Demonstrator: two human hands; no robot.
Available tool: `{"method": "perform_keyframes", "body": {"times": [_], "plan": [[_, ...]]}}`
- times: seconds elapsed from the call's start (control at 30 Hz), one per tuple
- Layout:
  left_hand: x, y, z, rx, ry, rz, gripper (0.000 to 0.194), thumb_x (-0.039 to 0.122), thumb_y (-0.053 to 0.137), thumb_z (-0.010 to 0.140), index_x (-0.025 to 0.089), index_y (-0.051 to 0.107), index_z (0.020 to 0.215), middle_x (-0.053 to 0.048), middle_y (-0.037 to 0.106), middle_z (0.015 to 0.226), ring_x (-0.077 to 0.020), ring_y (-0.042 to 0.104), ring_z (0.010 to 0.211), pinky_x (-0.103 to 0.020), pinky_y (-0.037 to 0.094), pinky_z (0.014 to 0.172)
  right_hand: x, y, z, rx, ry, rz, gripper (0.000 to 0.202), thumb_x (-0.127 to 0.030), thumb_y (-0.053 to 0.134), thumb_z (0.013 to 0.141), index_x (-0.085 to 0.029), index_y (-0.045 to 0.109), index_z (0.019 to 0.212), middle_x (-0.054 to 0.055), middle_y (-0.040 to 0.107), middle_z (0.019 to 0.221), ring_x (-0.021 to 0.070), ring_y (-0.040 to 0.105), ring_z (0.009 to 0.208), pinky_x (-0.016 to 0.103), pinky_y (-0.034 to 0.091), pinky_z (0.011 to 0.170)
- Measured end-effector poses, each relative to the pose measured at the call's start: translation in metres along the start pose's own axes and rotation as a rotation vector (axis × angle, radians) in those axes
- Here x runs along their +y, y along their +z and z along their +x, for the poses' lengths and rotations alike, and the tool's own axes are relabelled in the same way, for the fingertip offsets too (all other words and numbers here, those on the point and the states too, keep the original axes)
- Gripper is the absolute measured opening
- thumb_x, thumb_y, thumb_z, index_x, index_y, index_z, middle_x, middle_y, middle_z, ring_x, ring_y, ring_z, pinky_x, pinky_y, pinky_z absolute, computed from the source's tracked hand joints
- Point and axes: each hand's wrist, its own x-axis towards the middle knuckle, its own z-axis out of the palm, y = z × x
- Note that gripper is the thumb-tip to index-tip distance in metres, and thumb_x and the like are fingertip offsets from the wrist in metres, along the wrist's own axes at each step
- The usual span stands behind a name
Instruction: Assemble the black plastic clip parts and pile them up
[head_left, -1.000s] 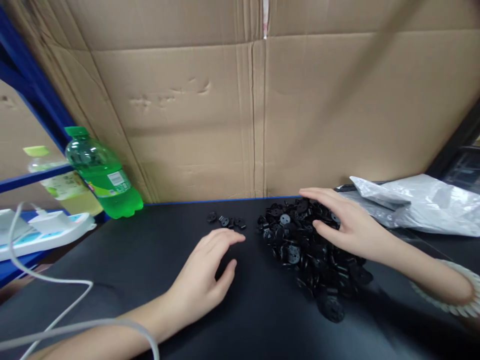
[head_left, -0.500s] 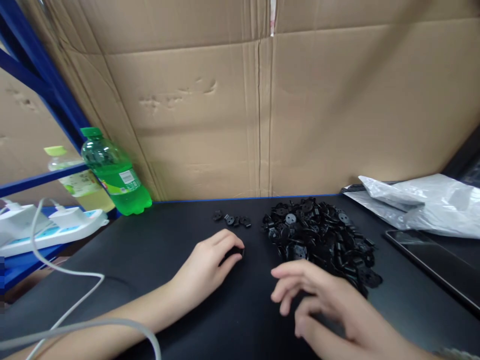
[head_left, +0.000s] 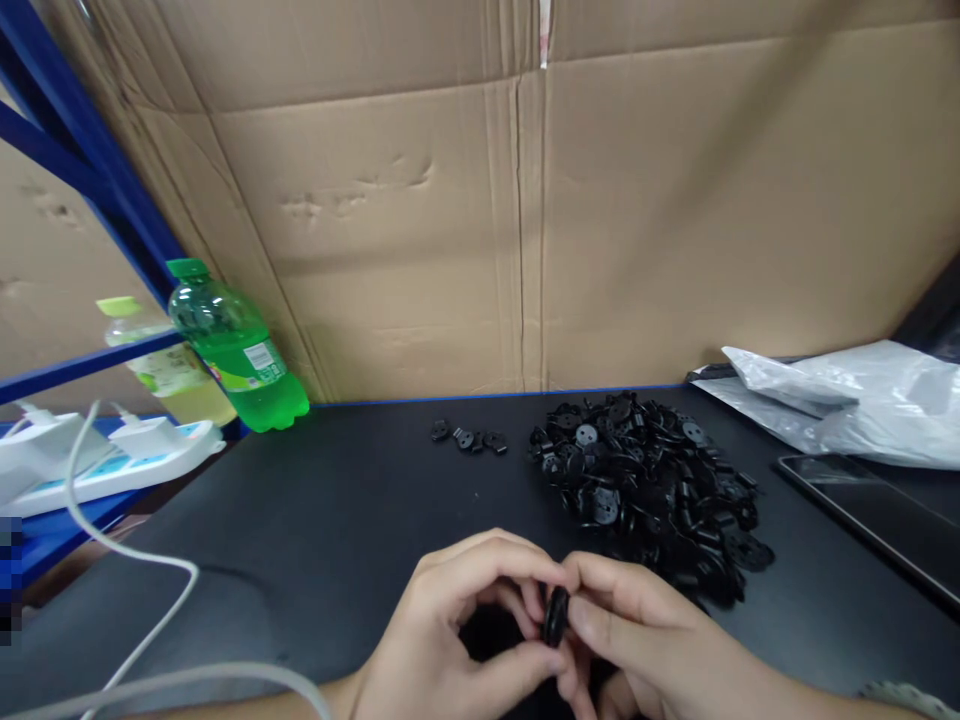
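Both hands meet at the lower middle of the view, over the black table. My left hand pinches a small round black part between thumb and fingers. From the other side, my right hand has its thumb and fingertips pressed against the same part. The part stands edge-on. Just beyond my right hand lies a large pile of black plastic parts, some round with small holes. A short row of several like parts rests farther back, left of the pile.
A green bottle and a yellowish bottle stand at the left by a white power strip. A cable crosses the left side. At the right are a plastic bag and a dark tablet-like device. Cardboard lines the back.
My left hand has moved right and nearer with the black part. My right hand, open and apart before, has come left and closed on the part too.
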Motion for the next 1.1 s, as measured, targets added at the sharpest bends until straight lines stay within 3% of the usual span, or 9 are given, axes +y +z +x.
{"method": "perform_keyframes", "body": {"times": [0.2, 0.37, 0.53, 0.77, 0.97, 1.1], "plan": [[-0.002, -0.002, 0.0, -0.009, 0.037, 0.067, 0.027, 0.003, 0.082, 0.069, 0.014, 0.073, 0.092, -0.006, 0.07, 0.084, -0.0157, 0.067, 0.075, -0.022, 0.054, 0.072, -0.009, 0.005, -0.003, -0.001, 0.045, 0.035, 0.04, -0.049, 0.073, 0.075, -0.014, 0.061, 0.093, 0.001, 0.062, 0.076, 0.0119, 0.062, 0.067, 0.021, 0.042, 0.057], [0.0, 0.001, 0.002, -0.027, 0.051, 0.149, 0.03, -0.007, 0.072, 0.068, 0.01, 0.075, 0.093, -0.007, 0.069, 0.081, -0.0164, 0.065, 0.072, -0.024, 0.054, 0.068, -0.012, 0.005, -0.003, -0.066, 0.016, -0.223, 0.053, -0.06, 0.068, 0.078, -0.014, 0.06, 0.102, 0.001, 0.06, 0.074, 0.0131, 0.058, 0.067, 0.024, 0.043, 0.059], [0.0, 0.002, -0.001, -0.034, 0.048, 0.108, 0.032, -0.006, 0.074, 0.068, 0.013, 0.076, 0.094, -0.01, 0.071, 0.09, -0.0176, 0.064, 0.073, -0.027, 0.055, 0.069, -0.018, 0.008, -0.008, -0.068, 0.044, -0.261, 0.05, -0.061, 0.066, 0.079, -0.016, 0.063, 0.1, 0.001, 0.059, 0.079, 0.0159, 0.059, 0.075, 0.027, 0.044, 0.065], [0.004, 0.0, -0.002, -0.026, 0.064, -0.023, 0.035, -0.005, 0.077, 0.068, 0.017, 0.079, 0.095, -0.009, 0.074, 0.081, -0.0196, 0.063, 0.071, -0.031, 0.055, 0.069, -0.031, 0.009, -0.01, -0.1, 0.105, -0.316, 0.042, -0.051, 0.064, 0.081, -0.017, 0.067, 0.104, 0.003, 0.061, 0.084, 0.016, 0.057, 0.077, 0.028, 0.042, 0.069], [-0.001, 0.0, 0.001, -0.029, 0.09, -0.001, 0.031, -0.002, 0.082, 0.064, 0.015, 0.079, 0.089, -0.009, 0.074, 0.075, -0.0177, 0.062, 0.067, -0.029, 0.054, 0.067, -0.032, 0.012, -0.007, -0.08, 0.102, -0.362, 0.028, -0.032, 0.057, 0.08, -0.017, 0.069, 0.101, 0.003, 0.06, 0.081, 0.0167, 0.057, 0.077, 0.027, 0.041, 0.066], [-0.003, 0.002, 0.001, -0.009, 0.08, 0.037, 0.028, -0.004, 0.079, 0.062, 0.012, 0.079, 0.086, -0.006, 0.069, 0.065, -0.0182, 0.062, 0.067, -0.028, 0.053, 0.066, -0.033, 0.015, -0.01, -0.078, 0.115, -0.389, 0.029, -0.03, 0.051, 0.081, -0.017, 0.068, 0.1, 0.001, 0.057, 0.078, 0.0151, 0.053, 0.073, 0.026, 0.041, 0.065]]}}
